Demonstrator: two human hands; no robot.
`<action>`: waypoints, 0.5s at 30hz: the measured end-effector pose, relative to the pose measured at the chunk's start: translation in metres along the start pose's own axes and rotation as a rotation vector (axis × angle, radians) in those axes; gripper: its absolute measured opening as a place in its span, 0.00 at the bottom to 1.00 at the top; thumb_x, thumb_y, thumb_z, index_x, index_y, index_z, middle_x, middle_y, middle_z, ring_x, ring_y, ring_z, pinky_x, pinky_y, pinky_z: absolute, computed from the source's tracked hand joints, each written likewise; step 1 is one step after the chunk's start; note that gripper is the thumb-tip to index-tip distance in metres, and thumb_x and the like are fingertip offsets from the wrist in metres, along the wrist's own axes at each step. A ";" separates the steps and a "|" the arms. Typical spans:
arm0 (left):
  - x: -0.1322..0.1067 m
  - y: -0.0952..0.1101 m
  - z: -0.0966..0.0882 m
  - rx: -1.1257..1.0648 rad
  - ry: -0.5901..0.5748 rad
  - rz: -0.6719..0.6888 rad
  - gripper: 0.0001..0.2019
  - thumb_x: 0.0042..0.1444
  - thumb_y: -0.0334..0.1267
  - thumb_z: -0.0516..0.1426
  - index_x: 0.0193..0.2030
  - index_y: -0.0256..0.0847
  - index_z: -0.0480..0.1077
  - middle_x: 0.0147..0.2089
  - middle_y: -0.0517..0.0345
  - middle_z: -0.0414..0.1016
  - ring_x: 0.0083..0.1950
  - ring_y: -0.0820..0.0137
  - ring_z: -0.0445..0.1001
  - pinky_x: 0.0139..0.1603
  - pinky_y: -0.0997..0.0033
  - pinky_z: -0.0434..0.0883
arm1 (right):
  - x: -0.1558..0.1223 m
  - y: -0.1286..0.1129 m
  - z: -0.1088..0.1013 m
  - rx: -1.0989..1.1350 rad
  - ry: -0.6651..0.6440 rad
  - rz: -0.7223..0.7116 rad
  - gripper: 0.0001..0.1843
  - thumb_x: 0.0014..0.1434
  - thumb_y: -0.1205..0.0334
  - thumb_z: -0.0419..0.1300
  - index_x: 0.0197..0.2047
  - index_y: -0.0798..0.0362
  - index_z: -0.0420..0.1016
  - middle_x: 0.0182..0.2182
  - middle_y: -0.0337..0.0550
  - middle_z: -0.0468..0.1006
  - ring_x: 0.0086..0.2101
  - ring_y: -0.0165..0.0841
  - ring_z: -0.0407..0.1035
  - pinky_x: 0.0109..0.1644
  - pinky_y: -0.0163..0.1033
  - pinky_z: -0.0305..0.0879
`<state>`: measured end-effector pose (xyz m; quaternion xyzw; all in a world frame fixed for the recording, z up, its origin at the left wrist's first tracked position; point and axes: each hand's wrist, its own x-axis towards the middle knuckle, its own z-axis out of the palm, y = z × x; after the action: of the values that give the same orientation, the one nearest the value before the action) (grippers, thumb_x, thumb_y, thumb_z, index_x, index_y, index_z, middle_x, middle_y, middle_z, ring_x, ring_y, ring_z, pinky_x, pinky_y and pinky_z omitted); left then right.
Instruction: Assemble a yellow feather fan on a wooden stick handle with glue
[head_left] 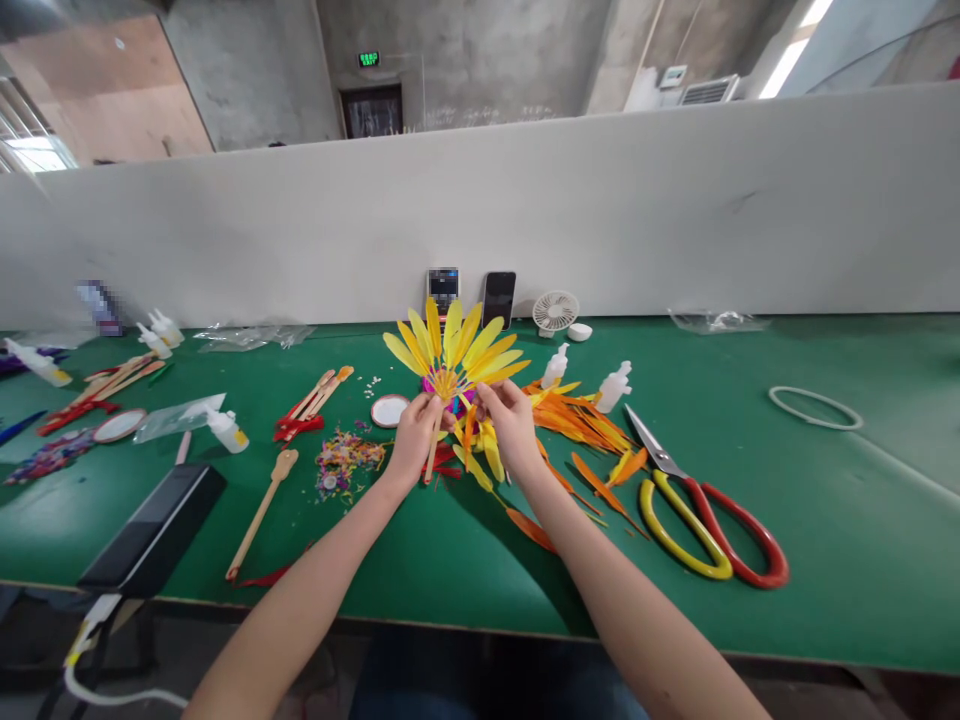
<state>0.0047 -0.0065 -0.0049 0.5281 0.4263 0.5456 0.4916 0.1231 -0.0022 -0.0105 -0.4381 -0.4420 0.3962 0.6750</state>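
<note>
A fan of yellow and orange-yellow feathers stands upright over the table, its quills meeting on a wooden stick. My left hand is closed round that stick just below the quills. At the fan's lower right edge, my right hand pinches a yellow feather by its base; the fingertips partly hide the quill. Behind the fan, pink and purple material shows in part. Loose yellow and orange feathers lie under and right of my right hand. A red ribbon lies beneath the stick.
Large scissors lie to the right, blades apart. Glue bottles, a small fan and a phone stand behind the feathers. Leftward are colourful scraps, a wooden stick, a white lid and a black power bank.
</note>
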 end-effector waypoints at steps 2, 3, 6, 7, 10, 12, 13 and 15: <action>0.000 0.000 0.000 -0.003 0.003 -0.002 0.14 0.47 0.49 0.55 0.23 0.38 0.64 0.20 0.61 0.68 0.24 0.74 0.68 0.31 0.71 0.68 | 0.000 0.000 0.000 -0.015 0.003 -0.002 0.15 0.46 0.51 0.58 0.19 0.51 0.59 0.13 0.31 0.62 0.17 0.25 0.57 0.22 0.33 0.54; 0.001 -0.001 0.000 -0.007 0.003 -0.004 0.15 0.47 0.49 0.55 0.23 0.38 0.63 0.20 0.61 0.68 0.24 0.74 0.68 0.31 0.71 0.68 | 0.001 0.001 0.000 -0.026 0.004 -0.004 0.15 0.46 0.52 0.58 0.19 0.51 0.59 0.13 0.31 0.62 0.17 0.25 0.57 0.22 0.33 0.54; 0.001 -0.002 0.000 -0.018 0.001 -0.014 0.15 0.46 0.50 0.55 0.23 0.38 0.63 0.20 0.61 0.67 0.24 0.74 0.68 0.31 0.70 0.69 | 0.001 0.001 0.000 -0.053 -0.001 -0.010 0.15 0.46 0.51 0.57 0.19 0.51 0.58 0.13 0.30 0.61 0.17 0.25 0.56 0.22 0.33 0.54; 0.002 -0.002 0.000 -0.021 0.002 -0.016 0.15 0.46 0.50 0.55 0.23 0.38 0.63 0.20 0.61 0.67 0.24 0.74 0.68 0.31 0.70 0.69 | 0.001 0.001 0.000 -0.053 -0.002 -0.011 0.16 0.46 0.51 0.57 0.19 0.51 0.58 0.13 0.30 0.61 0.17 0.25 0.56 0.22 0.34 0.54; 0.002 -0.003 0.000 -0.022 0.005 -0.014 0.15 0.46 0.50 0.55 0.23 0.38 0.63 0.20 0.61 0.67 0.24 0.74 0.68 0.31 0.70 0.69 | 0.001 0.001 0.001 -0.038 0.000 -0.010 0.16 0.46 0.50 0.58 0.19 0.51 0.58 0.13 0.30 0.60 0.17 0.25 0.56 0.22 0.34 0.55; 0.002 -0.003 0.001 -0.015 0.006 -0.010 0.15 0.46 0.50 0.55 0.23 0.38 0.64 0.20 0.61 0.68 0.24 0.74 0.68 0.31 0.70 0.69 | 0.001 0.001 0.001 -0.041 0.007 -0.002 0.17 0.45 0.50 0.58 0.19 0.51 0.58 0.13 0.30 0.60 0.17 0.25 0.56 0.22 0.34 0.55; 0.002 -0.003 0.001 -0.011 0.007 -0.010 0.15 0.47 0.49 0.54 0.23 0.38 0.64 0.20 0.61 0.68 0.24 0.74 0.68 0.31 0.71 0.69 | 0.001 0.001 0.000 -0.047 0.011 0.005 0.17 0.45 0.50 0.58 0.19 0.51 0.57 0.13 0.30 0.60 0.17 0.25 0.56 0.22 0.33 0.54; 0.002 -0.003 0.001 -0.004 0.008 -0.009 0.15 0.47 0.49 0.54 0.22 0.38 0.64 0.20 0.60 0.68 0.24 0.74 0.68 0.31 0.71 0.69 | 0.001 0.001 0.000 -0.056 0.016 0.018 0.17 0.45 0.51 0.59 0.19 0.51 0.57 0.13 0.30 0.61 0.17 0.25 0.57 0.22 0.33 0.54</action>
<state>0.0056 -0.0042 -0.0072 0.5229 0.4294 0.5464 0.4936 0.1229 -0.0012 -0.0110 -0.4637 -0.4436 0.3864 0.6625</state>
